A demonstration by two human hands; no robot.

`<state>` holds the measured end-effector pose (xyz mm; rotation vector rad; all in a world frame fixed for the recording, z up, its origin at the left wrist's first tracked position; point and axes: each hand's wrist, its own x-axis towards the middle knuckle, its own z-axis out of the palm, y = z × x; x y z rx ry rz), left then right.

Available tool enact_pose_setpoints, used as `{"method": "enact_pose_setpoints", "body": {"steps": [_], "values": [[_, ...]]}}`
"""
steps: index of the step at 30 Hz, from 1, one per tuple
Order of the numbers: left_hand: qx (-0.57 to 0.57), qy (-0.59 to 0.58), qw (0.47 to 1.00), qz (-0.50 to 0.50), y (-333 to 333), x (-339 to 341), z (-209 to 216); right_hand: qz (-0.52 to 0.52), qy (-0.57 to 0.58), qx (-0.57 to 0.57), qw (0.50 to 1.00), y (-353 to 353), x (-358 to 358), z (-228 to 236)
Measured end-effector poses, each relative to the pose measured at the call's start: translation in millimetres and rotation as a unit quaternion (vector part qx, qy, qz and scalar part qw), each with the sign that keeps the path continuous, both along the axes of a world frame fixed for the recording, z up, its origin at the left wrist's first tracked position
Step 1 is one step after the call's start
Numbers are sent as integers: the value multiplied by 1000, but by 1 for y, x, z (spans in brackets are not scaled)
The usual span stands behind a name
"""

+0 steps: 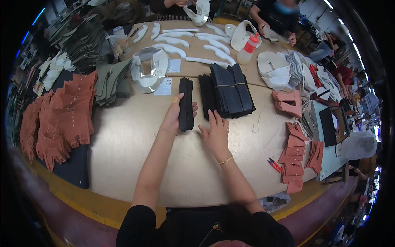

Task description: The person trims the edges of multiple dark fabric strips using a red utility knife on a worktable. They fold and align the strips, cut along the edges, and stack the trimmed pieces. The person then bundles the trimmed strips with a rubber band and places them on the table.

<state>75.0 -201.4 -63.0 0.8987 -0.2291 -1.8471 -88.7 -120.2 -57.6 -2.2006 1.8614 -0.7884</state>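
My left hand (176,113) is closed around a narrow stack of black strips (186,103), held upright above the table, its thumb on one side and fingertips on the other. A tan bandage wraps one digit of this hand. Fingers apart, my right hand (216,133) is at the lower end of another narrow black stack (206,94); I cannot tell whether the fingertips press on it. Beside that stack lies a wider bundle of black pieces (230,91), bound with a thin yellowish band.
Stacked rust-coloured pieces (76,113) and grey-green pieces (111,82) lie at left. White curved strips (173,41), a red-capped bottle (247,51) and a white shoe-upper-like piece (149,70) lie farther back. Red-handled snips (275,165) lie at right near rust pieces (294,154). Two people work across the table.
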Motion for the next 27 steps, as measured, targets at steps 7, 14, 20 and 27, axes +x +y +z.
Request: {"method": "enact_pose_setpoints", "body": {"steps": [7, 14, 20, 27], "values": [[-73, 0, 997, -31, -21, 6, 2, 30, 14, -51, 998, -7, 16, -3], [-29, 75, 995, -50, -33, 6, -13, 4, -6, -24, 1000, -30, 28, 2], [-5, 82, 995, -54, -36, 11, -19, -20, -114, -36, 993, -61, 32, 0], [6, 104, 990, -95, -36, 19, -22, -63, -20, 40, 997, -81, 43, -12]]}}
